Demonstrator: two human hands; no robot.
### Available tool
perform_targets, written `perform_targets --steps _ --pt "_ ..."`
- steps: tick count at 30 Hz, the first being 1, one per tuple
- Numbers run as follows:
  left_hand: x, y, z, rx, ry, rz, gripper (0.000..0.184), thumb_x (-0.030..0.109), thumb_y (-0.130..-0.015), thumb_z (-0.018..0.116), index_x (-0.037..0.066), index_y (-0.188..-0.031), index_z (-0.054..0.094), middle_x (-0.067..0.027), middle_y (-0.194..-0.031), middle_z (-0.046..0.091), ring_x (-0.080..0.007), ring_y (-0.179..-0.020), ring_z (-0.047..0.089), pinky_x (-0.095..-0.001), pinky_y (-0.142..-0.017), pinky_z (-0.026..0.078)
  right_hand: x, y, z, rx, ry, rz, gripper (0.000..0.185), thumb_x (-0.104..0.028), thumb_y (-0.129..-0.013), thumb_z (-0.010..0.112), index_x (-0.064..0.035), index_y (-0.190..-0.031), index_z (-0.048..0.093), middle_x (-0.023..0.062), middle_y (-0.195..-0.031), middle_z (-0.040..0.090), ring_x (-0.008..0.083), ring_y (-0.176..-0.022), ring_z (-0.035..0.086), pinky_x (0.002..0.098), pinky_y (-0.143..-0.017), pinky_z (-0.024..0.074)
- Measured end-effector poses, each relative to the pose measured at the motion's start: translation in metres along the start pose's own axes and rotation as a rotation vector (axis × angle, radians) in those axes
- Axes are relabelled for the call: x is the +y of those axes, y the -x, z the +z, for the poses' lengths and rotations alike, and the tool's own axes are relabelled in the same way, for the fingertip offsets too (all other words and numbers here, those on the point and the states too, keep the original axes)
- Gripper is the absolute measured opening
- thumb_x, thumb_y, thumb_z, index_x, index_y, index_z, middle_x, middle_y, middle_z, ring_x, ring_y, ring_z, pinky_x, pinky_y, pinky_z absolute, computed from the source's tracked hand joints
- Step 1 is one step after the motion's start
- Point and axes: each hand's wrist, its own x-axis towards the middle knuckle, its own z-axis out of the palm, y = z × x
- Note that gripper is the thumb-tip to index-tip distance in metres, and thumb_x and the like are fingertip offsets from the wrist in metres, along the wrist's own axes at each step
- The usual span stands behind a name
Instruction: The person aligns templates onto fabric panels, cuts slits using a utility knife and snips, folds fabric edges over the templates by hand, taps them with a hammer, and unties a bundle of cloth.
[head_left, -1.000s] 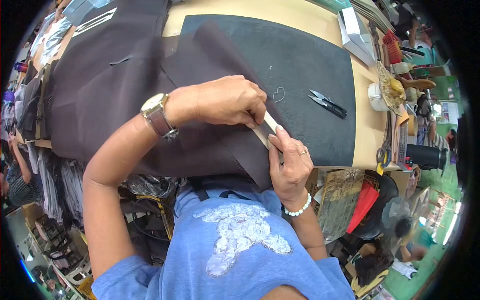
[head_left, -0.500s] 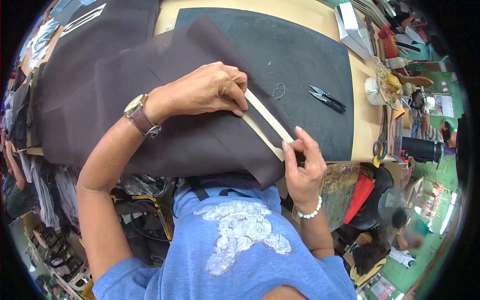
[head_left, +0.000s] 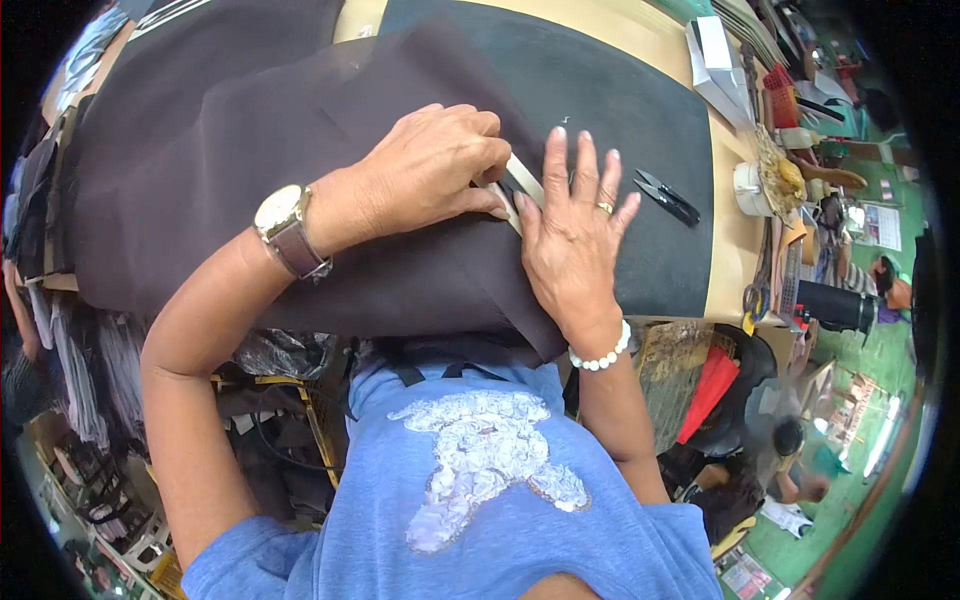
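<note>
Dark brown fabric (head_left: 270,140) lies over the table toward the left and hangs at the front edge. My left hand (head_left: 435,165), with a watch on its wrist, pinches the fabric beside a narrow cream-edged strip (head_left: 525,180). Fingers spread, my right hand (head_left: 577,235) rests flat over the lower end of that strip and the fabric's right edge; it wears a ring and a bead bracelet. Black thread snips (head_left: 668,197) lie on the dark mat (head_left: 640,110), right of my right hand.
Along the right side of the table stand a white box (head_left: 718,70), a white cup (head_left: 750,188), scissors (head_left: 755,302) and a black cylinder (head_left: 835,307). Another piece with cream-edged strips (head_left: 170,14) is at the upper left. People are in the background at right.
My right hand has moved up from the strip's lower end and opened flat over it. My left hand has shifted slightly up and right, still pinching, and the fabric has moved with it.
</note>
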Motion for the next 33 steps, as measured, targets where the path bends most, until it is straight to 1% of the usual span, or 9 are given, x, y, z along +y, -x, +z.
perform_targets --steps 6,15,24,25,28,29,30,32,33 --pt "-0.001 0.012 -0.001 0.076 0.063 -0.083 0.026 0.024 -0.07 0.075 0.004 -0.08 0.062 -0.0071 -0.083 0.055 -0.0248 -0.081 0.054 -0.0356 -0.073 0.045 0.022 0.034 -0.01 -0.072 0.01 0.089 0.063 -0.032 -0.09 0.05 -0.0107 -0.145 0.025 0.0219 -0.144 0.025 0.0474 -0.134 0.018 0.0701 -0.1 0.0137" --pt "0.0 0.019 0.007 0.153 0.027 -0.077 0.025 0.02 -0.069 0.076 0.005 -0.084 0.063 -0.0069 -0.088 0.056 -0.0242 -0.085 0.055 -0.0349 -0.075 0.046 -0.005 -0.026 0.015 0.059 0.023 -0.123 0.061 -0.036 -0.091 0.049 -0.011 -0.142 0.029 0.0206 -0.143 0.029 0.0461 -0.133 0.021 0.0709 -0.099 0.0139" --pt "0.008 0.028 0.009 0.19 0.021 -0.115 0.027 0.021 -0.071 0.074 0.004 -0.09 0.065 -0.0077 -0.097 0.059 -0.0251 -0.09 0.056 -0.0352 -0.079 0.047 0.006 0.003 0.003 0.003 0.011 -0.078 0.069 -0.039 -0.088 0.054 -0.0156 -0.146 0.023 0.0196 -0.146 0.025 0.046 -0.134 0.02 0.0711 -0.099 0.0132" --pt "0.01 0.03 0.008 0.183 0.023 -0.12 0.027 0.021 -0.072 0.074 0.004 -0.091 0.065 -0.0081 -0.099 0.059 -0.0254 -0.091 0.057 -0.0354 -0.079 0.046 0.009 0.004 0.003 -0.01 0.038 -0.072 0.086 -0.049 -0.081 0.061 -0.0127 -0.147 0.019 0.0207 -0.147 0.024 0.0467 -0.134 0.018 0.0706 -0.1 0.0117" --pt "0.014 0.034 0.006 0.197 0.024 -0.089 0.031 0.02 -0.072 0.074 0.003 -0.095 0.064 -0.0103 -0.105 0.059 -0.027 -0.095 0.057 -0.0362 -0.081 0.046 0.022 0.004 -0.022 -0.17 -0.124 -0.04 0.104 -0.056 -0.07 0.068 -0.0084 -0.146 0.017 0.0222 -0.147 0.022 0.0477 -0.135 0.015 0.0691 -0.102 0.0102" --pt "0.016 0.038 0.005 0.204 0.019 -0.074 0.034 0.02 -0.072 0.074 0.002 -0.099 0.064 -0.0123 -0.108 0.059 -0.0292 -0.099 0.057 -0.0369 -0.084 0.046 0.028 0.001 -0.029 -0.245 -0.12 -0.045 0.115 -0.059 -0.063 0.072 -0.0054 -0.146 0.014 0.0234 -0.148 0.02 0.0485 -0.136 0.013 0.0681 -0.103 0.0097" --pt "0.02 0.04 0.006 0.218 0.003 -0.077 0.035 0.018 -0.072 0.073 0.002 -0.102 0.063 -0.0131 -0.109 0.059 -0.03 -0.103 0.056 -0.0373 -0.087 0.045 0.034 -0.004 -0.031 -0.25 -0.129 -0.117 0.112 -0.057 -0.064 0.072 -0.0042 -0.146 0.015 0.0235 -0.147 0.024 0.047 -0.136 0.014 0.065 -0.105 0.011" --pt "0.036 0.044 0.013 0.257 -0.117 -0.115 0.035 0.016 -0.072 0.072 0.001 -0.103 0.062 -0.0137 -0.11 0.058 -0.0308 -0.107 0.055 -0.0381 -0.091 0.045 0.041 -0.029 -0.033 -0.311 -0.411 -0.205 0.103 -0.052 -0.069 0.071 -0.0014 -0.144 0.021 0.023 -0.144 0.029 0.0414 -0.136 0.021 0.0585 -0.107 0.0148" --pt "0.047 0.043 0.017 0.3 -0.184 -0.112 0.036 0.015 -0.071 0.071 0.0 -0.102 0.062 -0.0143 -0.109 0.059 -0.0307 -0.107 0.055 -0.0395 -0.092 0.044 0.036 -0.044 -0.026 -0.216 -0.464 -0.252 0.084 -0.044 -0.076 0.068 0.0018 -0.138 0.033 0.022 -0.138 0.039 0.0366 -0.132 0.031 0.0471 -0.108 0.0246"
